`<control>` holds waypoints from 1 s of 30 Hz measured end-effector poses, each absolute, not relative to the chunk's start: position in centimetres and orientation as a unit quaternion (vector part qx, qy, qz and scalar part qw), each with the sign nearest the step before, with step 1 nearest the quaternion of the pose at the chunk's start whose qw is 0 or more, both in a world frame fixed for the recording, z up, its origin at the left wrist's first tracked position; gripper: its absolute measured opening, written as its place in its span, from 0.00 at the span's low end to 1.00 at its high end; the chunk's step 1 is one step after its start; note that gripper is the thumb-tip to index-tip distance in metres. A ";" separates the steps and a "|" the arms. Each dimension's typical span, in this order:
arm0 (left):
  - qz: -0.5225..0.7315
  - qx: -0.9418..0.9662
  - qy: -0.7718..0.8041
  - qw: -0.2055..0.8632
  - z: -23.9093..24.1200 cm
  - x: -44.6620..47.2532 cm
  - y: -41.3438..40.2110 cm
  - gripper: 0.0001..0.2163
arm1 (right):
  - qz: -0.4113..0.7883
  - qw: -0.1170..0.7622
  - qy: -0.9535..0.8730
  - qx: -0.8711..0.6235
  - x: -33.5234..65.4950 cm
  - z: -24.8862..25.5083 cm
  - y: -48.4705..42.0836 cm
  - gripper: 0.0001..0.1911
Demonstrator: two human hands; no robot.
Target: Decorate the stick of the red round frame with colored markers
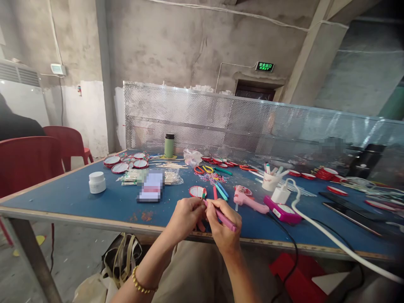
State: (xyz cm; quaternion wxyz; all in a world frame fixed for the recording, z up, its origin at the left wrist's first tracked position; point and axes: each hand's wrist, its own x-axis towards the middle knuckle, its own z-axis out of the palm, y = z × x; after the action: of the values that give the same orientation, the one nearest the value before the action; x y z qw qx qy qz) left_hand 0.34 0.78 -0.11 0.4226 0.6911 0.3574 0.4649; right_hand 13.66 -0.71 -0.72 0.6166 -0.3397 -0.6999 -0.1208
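My left hand (185,216) and my right hand (222,229) meet at the near edge of the blue table (78,198). The right hand is closed around a pink stick (224,219) that points up-left toward the left fingers. The left fingers pinch something small at the stick's tip; I cannot make out what. Just beyond the hands lies a small red-rimmed round mirror (197,192), with loose coloured sticks (221,191) beside it. A gold bead bracelet (140,284) sits on my left wrist.
A pink glue gun (249,203) and a magenta power strip (282,210) with a white cable (331,240) lie right of the hands. A white jar (97,182), a green bottle (169,146), several red-rimmed mirrors (123,163), a white cup (270,181) and phones (344,206) also sit on the table. Red chairs (28,162) stand left.
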 end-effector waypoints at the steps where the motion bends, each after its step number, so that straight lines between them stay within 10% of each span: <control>1: 0.465 0.691 0.358 0.422 -0.1 0.3 0.8 0.14 | -0.122 0.616 -0.700 -0.340 13.6 -0.7 -0.7 0.07; 30: 0.465 0.687 0.356 0.430 -0.3 0.4 0.9 0.14 | -0.124 0.616 -0.697 -0.347 13.6 -0.6 -0.7 0.08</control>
State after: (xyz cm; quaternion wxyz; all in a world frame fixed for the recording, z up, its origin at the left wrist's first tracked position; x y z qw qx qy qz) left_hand 0.36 0.93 -0.28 0.4300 0.6872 0.3558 0.4650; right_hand 13.56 -0.74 -0.63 0.6155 -0.3466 -0.6968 -0.1241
